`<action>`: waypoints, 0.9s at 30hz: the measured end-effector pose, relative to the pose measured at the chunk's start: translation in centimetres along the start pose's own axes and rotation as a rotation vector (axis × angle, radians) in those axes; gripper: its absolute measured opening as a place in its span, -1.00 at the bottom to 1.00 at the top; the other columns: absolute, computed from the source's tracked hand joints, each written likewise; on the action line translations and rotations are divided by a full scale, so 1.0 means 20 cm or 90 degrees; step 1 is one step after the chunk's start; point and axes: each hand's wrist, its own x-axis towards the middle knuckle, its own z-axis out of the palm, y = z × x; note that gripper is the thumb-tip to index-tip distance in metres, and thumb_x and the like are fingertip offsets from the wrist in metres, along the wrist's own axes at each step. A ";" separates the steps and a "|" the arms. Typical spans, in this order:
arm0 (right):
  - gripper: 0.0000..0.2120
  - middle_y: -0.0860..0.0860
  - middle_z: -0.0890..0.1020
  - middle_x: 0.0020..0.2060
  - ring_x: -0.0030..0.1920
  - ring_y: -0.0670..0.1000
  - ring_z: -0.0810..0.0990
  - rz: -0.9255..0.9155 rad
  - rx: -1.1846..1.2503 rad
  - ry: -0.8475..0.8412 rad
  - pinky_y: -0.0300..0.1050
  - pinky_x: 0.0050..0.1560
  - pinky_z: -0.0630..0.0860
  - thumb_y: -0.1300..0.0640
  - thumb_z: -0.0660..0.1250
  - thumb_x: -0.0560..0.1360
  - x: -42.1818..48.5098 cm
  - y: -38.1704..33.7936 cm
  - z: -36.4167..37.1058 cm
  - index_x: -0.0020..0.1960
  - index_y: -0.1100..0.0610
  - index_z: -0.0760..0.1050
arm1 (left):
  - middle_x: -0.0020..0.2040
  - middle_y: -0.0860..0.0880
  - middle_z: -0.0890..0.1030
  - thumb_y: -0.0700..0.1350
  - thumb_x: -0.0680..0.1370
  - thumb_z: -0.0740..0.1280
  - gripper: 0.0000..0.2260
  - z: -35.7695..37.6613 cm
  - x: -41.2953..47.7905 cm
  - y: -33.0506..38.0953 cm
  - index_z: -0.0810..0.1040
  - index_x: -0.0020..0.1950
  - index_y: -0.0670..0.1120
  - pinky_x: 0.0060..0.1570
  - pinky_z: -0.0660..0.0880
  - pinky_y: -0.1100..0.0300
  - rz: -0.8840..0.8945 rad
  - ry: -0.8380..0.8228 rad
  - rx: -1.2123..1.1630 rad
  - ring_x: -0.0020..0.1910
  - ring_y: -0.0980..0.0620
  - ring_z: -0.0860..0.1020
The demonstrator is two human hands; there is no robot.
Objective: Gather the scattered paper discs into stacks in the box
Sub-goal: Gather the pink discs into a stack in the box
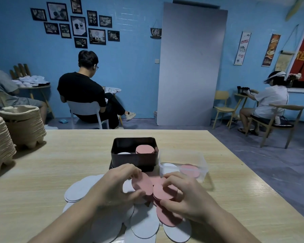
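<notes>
White paper discs (144, 223) and pink paper discs (167, 216) lie scattered on the wooden table in front of me. My left hand (118, 185) pinches a pink disc (142, 184) held on edge. My right hand (186, 195) grips a small pile of pink discs (162, 192) right beside it. Behind my hands stands a dark box (133, 156) holding a pink stack (145, 149) on its right and a white stack (124, 153) on its left.
A clear plastic container (182, 165) to the right of the dark box holds a white disc and a pink disc. Stacked pulp trays (23, 125) stand at the table's left edge. Three people sit on chairs across the room.
</notes>
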 end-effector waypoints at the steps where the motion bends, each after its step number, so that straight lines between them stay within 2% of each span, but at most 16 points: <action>1: -0.72 -0.23 0.59 0.07 0.24 -0.17 0.55 0.002 0.004 0.005 -0.16 0.20 0.50 -0.17 0.51 0.38 0.01 0.00 0.01 -0.02 -0.08 0.54 | 0.00 0.12 0.65 0.12 0.42 0.52 -0.68 -0.02 0.01 -0.01 0.49 0.04 0.06 -0.08 0.56 0.30 0.002 0.010 -0.008 -0.07 0.19 0.60; 3: -0.70 -0.25 0.61 0.06 0.23 -0.18 0.57 0.006 0.019 0.015 -0.16 0.19 0.51 -0.17 0.52 0.38 0.03 0.01 0.02 0.00 -0.08 0.55 | 0.02 0.13 0.66 0.11 0.42 0.53 -0.68 -0.05 0.02 -0.02 0.46 0.01 0.09 -0.07 0.53 0.40 -0.001 0.032 -0.018 -0.04 0.21 0.61; 6: -0.57 -0.30 0.61 0.16 0.26 -0.27 0.54 0.003 0.063 0.034 -0.23 0.23 0.49 -0.19 0.55 0.38 0.07 -0.02 0.04 0.19 -0.10 0.57 | 0.08 0.12 0.68 0.12 0.43 0.55 -0.67 -0.06 0.03 -0.06 0.50 -0.02 0.00 -0.02 0.54 0.35 0.016 0.057 -0.023 0.08 0.27 0.62; 9: -0.47 -0.27 0.62 0.19 0.23 -0.23 0.57 -0.014 0.082 0.040 -0.23 0.22 0.51 -0.19 0.55 0.39 0.13 -0.05 0.07 0.30 -0.08 0.54 | 0.12 0.08 0.69 0.14 0.43 0.55 -0.65 -0.04 0.05 -0.10 0.48 0.03 0.04 0.02 0.50 0.46 0.030 0.041 -0.035 0.18 0.34 0.59; 11: -0.50 -0.26 0.62 0.21 0.24 -0.22 0.57 -0.028 0.089 0.044 -0.23 0.22 0.51 -0.21 0.55 0.41 0.17 -0.06 0.09 0.29 -0.11 0.53 | 0.15 0.07 0.68 0.13 0.43 0.55 -0.65 -0.03 0.05 -0.14 0.48 0.05 0.06 0.04 0.49 0.46 0.024 0.039 -0.043 0.19 0.31 0.59; 14: -0.53 -0.20 0.61 0.27 0.33 -0.24 0.53 -0.034 0.097 0.048 -0.24 0.29 0.47 -0.24 0.52 0.42 0.22 -0.07 0.11 0.25 -0.18 0.47 | 0.17 0.10 0.67 0.06 0.43 0.56 -0.67 -0.03 0.02 -0.20 0.50 0.04 0.01 0.08 0.54 0.36 0.020 0.051 -0.041 0.27 0.25 0.59; 19: -0.62 -0.17 0.64 0.27 0.41 -0.25 0.48 -0.055 0.122 0.066 -0.29 0.29 0.44 -0.18 0.54 0.44 0.27 -0.07 0.18 0.17 -0.09 0.56 | 0.11 0.10 0.68 0.06 0.46 0.54 -0.71 -0.01 -0.01 -0.22 0.53 0.02 -0.03 0.09 0.46 0.48 0.028 0.082 -0.049 0.28 0.29 0.57; 24: -0.61 -0.15 0.59 0.34 0.41 -0.26 0.47 -0.050 0.154 0.069 -0.33 0.29 0.43 -0.18 0.54 0.42 0.26 -0.06 0.22 0.18 -0.17 0.52 | 0.07 0.15 0.64 0.05 0.47 0.55 -0.71 0.03 -0.01 -0.21 0.51 0.02 -0.01 -0.02 0.58 0.24 0.033 0.080 -0.070 0.11 0.15 0.65; 27: -0.75 -0.13 0.59 0.32 0.43 -0.25 0.46 -0.065 0.154 0.064 -0.34 0.25 0.42 -0.13 0.54 0.46 0.26 -0.05 0.22 0.04 -0.08 0.57 | 0.16 0.19 0.64 0.11 0.43 0.55 -0.65 0.03 -0.01 -0.19 0.50 0.09 0.08 0.00 0.59 0.27 0.014 0.077 -0.080 0.10 0.17 0.65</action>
